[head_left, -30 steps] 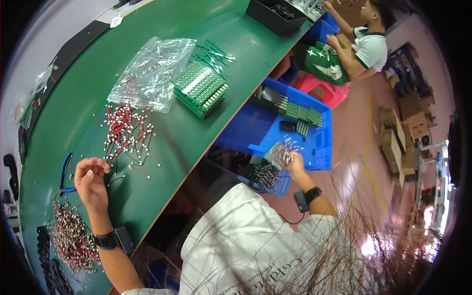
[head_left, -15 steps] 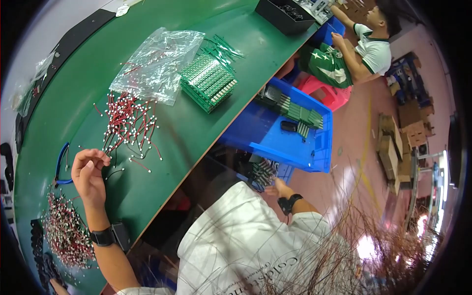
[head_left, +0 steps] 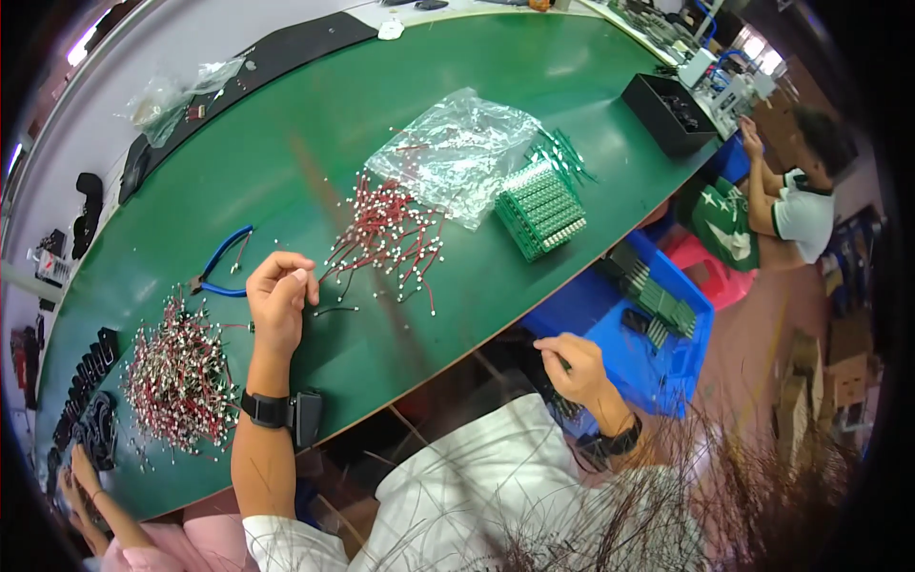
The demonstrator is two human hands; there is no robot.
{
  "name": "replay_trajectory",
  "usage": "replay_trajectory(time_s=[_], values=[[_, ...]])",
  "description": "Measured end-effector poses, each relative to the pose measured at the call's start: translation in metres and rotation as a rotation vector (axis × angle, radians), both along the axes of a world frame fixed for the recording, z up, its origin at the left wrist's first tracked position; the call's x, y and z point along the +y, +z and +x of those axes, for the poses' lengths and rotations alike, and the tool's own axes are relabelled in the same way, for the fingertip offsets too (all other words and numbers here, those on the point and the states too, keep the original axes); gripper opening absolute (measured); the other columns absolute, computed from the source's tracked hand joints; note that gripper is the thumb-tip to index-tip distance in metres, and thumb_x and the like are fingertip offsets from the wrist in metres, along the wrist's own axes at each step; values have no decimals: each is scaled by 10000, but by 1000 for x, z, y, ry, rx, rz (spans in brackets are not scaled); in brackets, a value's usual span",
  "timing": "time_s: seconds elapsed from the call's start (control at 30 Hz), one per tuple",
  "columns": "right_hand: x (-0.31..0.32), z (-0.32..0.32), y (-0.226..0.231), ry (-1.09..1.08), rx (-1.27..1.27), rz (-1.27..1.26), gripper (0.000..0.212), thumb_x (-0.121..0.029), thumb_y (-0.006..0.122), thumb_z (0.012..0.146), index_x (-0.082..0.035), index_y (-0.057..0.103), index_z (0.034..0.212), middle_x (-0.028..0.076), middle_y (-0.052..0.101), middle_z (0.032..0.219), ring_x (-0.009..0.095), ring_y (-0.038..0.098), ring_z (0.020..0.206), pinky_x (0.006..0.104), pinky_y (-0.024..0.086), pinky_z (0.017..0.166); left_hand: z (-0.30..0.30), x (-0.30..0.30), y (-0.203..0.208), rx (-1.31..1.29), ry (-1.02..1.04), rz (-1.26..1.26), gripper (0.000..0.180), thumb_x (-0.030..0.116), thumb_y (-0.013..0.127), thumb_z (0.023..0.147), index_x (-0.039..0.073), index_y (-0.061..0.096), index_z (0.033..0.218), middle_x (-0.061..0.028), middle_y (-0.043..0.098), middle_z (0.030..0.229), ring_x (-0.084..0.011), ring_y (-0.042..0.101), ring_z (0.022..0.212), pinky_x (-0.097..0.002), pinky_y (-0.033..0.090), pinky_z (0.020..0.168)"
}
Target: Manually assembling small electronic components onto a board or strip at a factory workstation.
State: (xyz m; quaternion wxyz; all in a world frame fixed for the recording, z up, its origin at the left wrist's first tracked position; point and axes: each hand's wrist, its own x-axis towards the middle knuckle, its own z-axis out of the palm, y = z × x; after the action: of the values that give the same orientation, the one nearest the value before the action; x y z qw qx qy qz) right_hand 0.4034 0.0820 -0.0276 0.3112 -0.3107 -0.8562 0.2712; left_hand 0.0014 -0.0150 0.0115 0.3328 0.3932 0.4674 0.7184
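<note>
Our left hand (head_left: pixel 279 297) pinched a black wire (head_left: pixel 335 310) on the bench (head_left: pixel 286 143), red wires (head_left: pixel 386 234) at two o'clock; right hand (head_left: pixel 572 367) curled, contents untellable.

An electronics assembly workshop: green workbench (head_left: pixel 286 153), stacked circuit boards (head_left: pixel 540 208), wire bundles (head_left: pixel 386 234), blue bins (head_left: pixel 658 353).

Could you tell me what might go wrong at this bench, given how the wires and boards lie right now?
1. The left hand rests between two heaps of red wire leads; a sweep of the forearm could mix them.
2. The stack of green circuit boards sits near the green table edge, above the blue bin; a nudge might tip it off.
3. The blue-handled cutters lie close to the left hand and could snag a lead.
</note>
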Motion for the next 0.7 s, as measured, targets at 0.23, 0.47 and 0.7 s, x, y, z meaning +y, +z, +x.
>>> replay_trajectory(time_s=[0.23, 0.47, 0.7], values=[[75, -63, 82, -303, -17, 369, 664, -211, 768, 739, -23, 503, 1318, 207, 527, 1226, 369, 529, 1125, 424, 427, 974, -8, -2, -4, 49, 33, -68, 126, 64, 551, 848, -21, 617, 914, 11, 435, 613, -106, 450, 541, -229, 367, 514], [105, -86, 80, -374, -253, 129, 798, -379, 767, 736, -16, 458, 1376, 249, 569, 1230, 398, 549, 1143, 443, 429, 978, -6, -1, -6, 15, 25, -95, 125, 53, 563, 832, -36, 616, 903, 0, 460, 634, -108, 463, 542, -237, 384, 513], [99, -91, 90, -390, -14, 310, 760, -272, 759, 723, 33, 459, 1352, 240, 590, 1208, 361, 579, 1115, 406, 448, 960, -11, -8, -4, 62, 35, -115, 156, 77, 592, 839, -33, 620, 948, -30, 567, 726, -113, 523, 596, -239, 416, 557]])
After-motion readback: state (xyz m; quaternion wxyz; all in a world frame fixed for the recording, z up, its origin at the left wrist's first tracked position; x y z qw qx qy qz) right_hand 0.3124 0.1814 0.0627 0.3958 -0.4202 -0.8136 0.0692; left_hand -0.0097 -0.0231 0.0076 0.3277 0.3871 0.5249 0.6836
